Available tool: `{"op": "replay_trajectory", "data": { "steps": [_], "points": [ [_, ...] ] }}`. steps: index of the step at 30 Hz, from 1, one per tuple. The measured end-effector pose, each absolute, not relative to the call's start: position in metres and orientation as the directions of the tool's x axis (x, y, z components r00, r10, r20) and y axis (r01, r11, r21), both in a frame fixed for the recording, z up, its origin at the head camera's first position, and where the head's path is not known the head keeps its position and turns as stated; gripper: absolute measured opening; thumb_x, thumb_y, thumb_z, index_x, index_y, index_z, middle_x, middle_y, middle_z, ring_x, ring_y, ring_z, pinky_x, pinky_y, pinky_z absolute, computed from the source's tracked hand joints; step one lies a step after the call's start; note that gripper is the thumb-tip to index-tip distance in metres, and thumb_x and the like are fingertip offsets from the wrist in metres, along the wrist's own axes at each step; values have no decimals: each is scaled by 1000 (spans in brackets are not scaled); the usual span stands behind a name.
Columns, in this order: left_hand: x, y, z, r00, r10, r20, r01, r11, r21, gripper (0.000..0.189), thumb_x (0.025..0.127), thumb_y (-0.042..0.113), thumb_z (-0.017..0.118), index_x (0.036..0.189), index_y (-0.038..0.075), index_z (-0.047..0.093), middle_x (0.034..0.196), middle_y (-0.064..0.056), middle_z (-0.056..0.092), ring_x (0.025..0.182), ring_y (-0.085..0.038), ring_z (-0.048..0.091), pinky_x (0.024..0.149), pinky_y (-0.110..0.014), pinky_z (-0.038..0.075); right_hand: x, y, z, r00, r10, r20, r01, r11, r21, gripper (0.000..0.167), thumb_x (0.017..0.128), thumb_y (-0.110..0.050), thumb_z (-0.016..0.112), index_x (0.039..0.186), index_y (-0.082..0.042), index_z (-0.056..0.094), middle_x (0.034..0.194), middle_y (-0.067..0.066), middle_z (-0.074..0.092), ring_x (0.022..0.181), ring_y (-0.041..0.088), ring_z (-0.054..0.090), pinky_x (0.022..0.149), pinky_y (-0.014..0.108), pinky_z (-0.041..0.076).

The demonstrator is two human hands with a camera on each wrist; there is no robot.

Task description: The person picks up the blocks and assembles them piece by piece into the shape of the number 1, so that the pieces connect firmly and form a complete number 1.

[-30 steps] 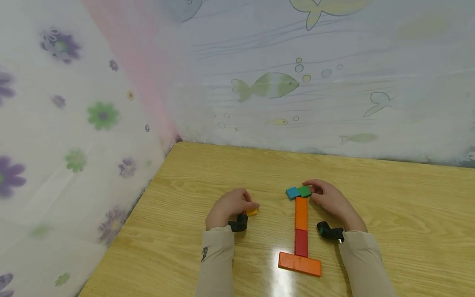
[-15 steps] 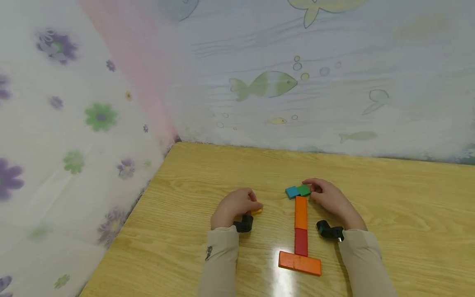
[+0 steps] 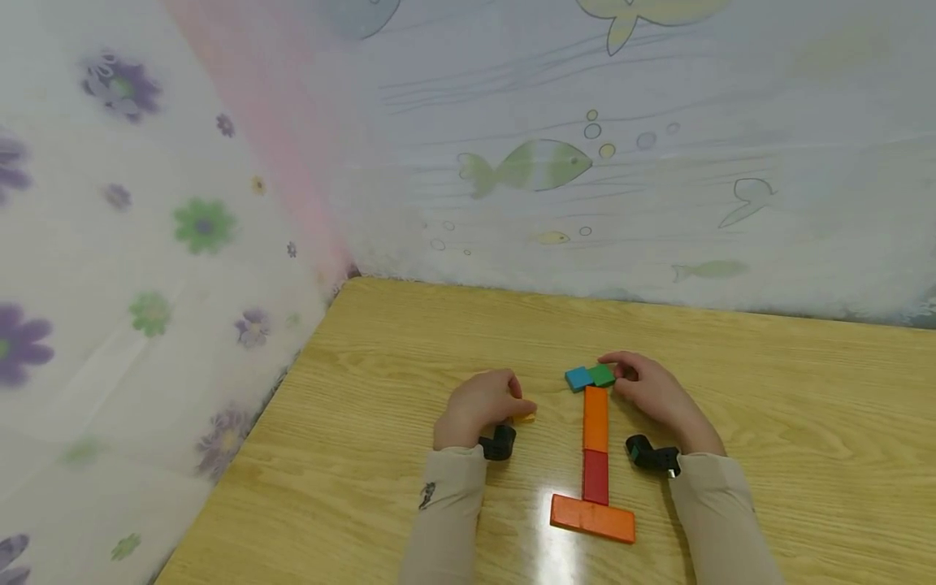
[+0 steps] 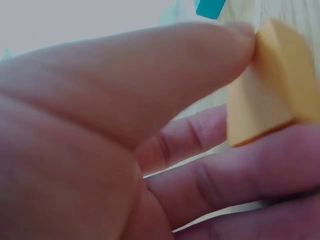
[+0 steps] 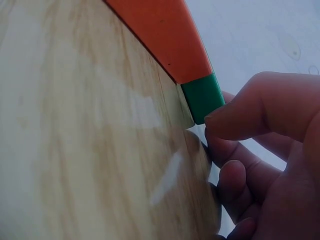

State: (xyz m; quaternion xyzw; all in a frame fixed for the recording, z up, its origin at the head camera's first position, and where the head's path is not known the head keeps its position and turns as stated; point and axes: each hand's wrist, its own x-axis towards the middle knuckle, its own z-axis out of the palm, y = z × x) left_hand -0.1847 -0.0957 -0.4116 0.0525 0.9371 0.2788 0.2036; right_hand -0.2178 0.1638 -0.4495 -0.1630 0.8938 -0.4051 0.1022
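Observation:
My left hand [image 3: 483,404] pinches a small yellow-orange wooden block [image 4: 267,95] between thumb and fingers, left of the laid-out blocks. Its thumb partly covers the block in the head view. At the top of the layout my right hand [image 3: 654,396] holds the corner of a green square block [image 3: 602,374], thumb and index finger at its edges. A blue square block [image 3: 578,379] lies against the green one's left side. Below them runs a column made of a long orange block [image 3: 595,418] and a red block [image 3: 595,477]. Another orange block [image 3: 592,518] lies crosswise at its foot.
All the blocks lie flat on a wood-grain table [image 3: 409,341]. A fish-patterned curtain [image 3: 658,211] hangs along the back edge and a flowered one [image 3: 168,276] along the left. Black wrist cameras sit at both cuffs.
My left hand has moved right with the yellow-orange block, closer to the column. My right hand stays at the green block, and the laid-out blocks keep their places.

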Motion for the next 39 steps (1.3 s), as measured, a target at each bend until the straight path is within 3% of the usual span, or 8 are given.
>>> {"op": "replay_trajectory", "data": {
  "steps": [10,22,28,39],
  "points": [
    [-179,-76,-410,-910,232,-343,40,874,484,34,76,48,65,84,18,51,71,4,53,58,-15,48,51,-28,36,-217,165,-448,-926,-376,-38,-217,612,-760,33,86,-2,47,118,-6,53,88,6,49,77,21,43,68,35,33],
    [-178,-58,-407,-922,250,-297,120,911,394,31,75,42,67,93,20,53,74,7,54,60,-12,49,55,-27,37,-218,166,-451,-925,-376,-51,-200,596,-778,34,87,-3,46,119,-8,52,88,6,49,76,21,42,67,36,33],
    [-179,-56,-409,-925,251,-284,127,912,390,37,75,41,68,102,20,54,87,6,59,63,-10,49,57,-27,39,-217,166,-450,-927,-372,-51,-196,596,-778,33,87,-2,46,119,-7,53,87,6,49,74,20,42,66,35,33],
    [-179,-58,-410,-930,197,-310,65,919,390,41,74,47,68,97,17,53,77,7,55,60,-12,49,54,-28,38,-218,165,-449,-926,-374,-56,-192,592,-782,33,88,-4,45,120,-7,52,86,6,49,74,20,42,66,36,32]
  ]
}}
